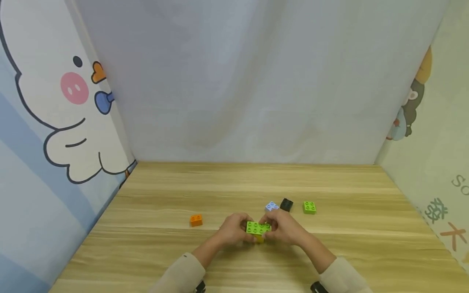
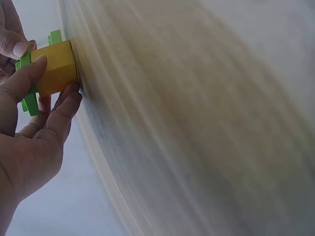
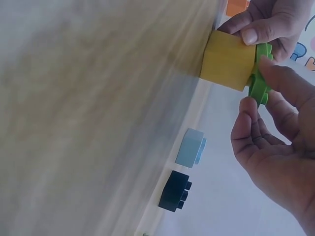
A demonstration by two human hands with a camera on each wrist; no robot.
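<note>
While the wooden table [image 1: 154,228] holds loose bricks, the left hand [image 1: 232,230] and right hand [image 1: 283,228] together pinch a flat green plastic plate [image 1: 258,227] on a yellow plastic brick [image 3: 227,61], standing on the table's middle.

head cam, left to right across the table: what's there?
orange brick → left hand → green plate on a yellow brick → right hand → small green brick.

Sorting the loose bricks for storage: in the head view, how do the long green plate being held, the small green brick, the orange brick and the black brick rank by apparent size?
1. Long green plate
2. Small green brick, orange brick and black brick: these look alike, too close to rank.
</note>
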